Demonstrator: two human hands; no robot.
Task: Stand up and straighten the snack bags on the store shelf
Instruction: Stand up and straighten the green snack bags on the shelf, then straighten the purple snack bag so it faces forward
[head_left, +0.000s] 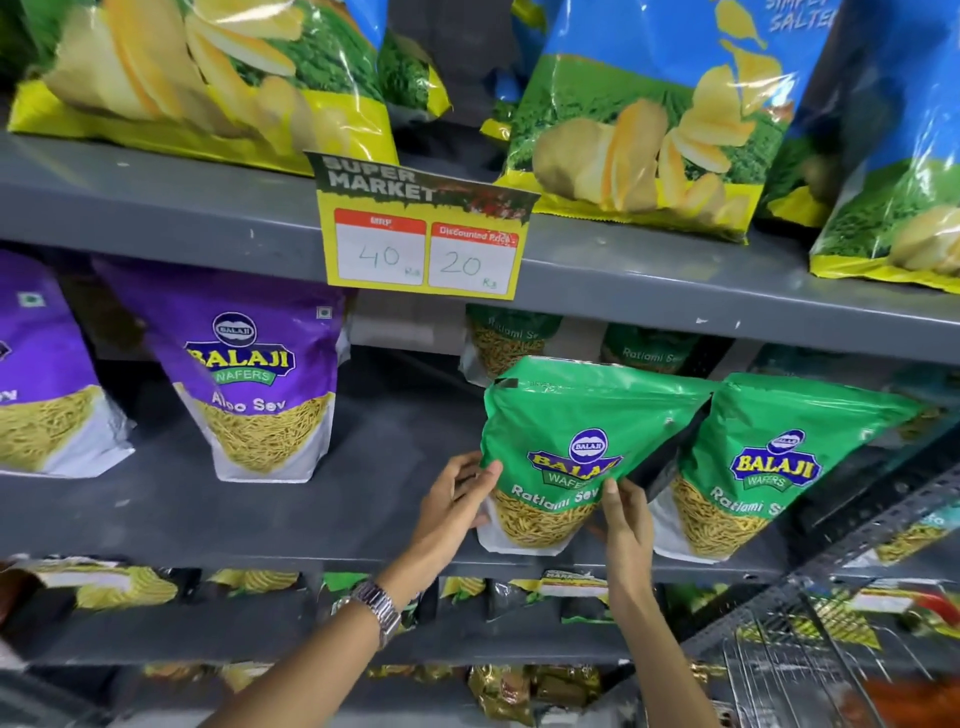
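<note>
1. Your left hand (457, 499) grips the left edge of a green Ratlami Sev bag (571, 441) on the grey middle shelf (260, 509), thumb on the front face and the other fingers curled behind the pouch, clamped on it.
2. Your right hand (626, 525) presses on the lower right of the same bag, thumb tip on the front beside the printed name, the rest of the fingers tucked at its right side; it too holds the pouch.
3. The bag stands near the shelf's front edge, its top leaning slightly left, its base on the shelf board.
4. A second green Ratlami Sev bag (769, 467) stands just beside it on the right, touching or nearly touching; you cannot tell which.
5. More green pouches (509, 338) sit farther back behind these two.
6. To the left, well apart, a purple Aloo Sev bag (260, 395) stands upright, with another purple bag (47, 389) at the left edge.
7. On the shelf above, large blue-and-green chip bags (649, 119) lean forward over a yellow price card (423, 234) marked 40 and 20.
8. A metal watch (376, 608) circles your left wrist.
9. A wire basket (789, 654) shows at lower right.
</note>
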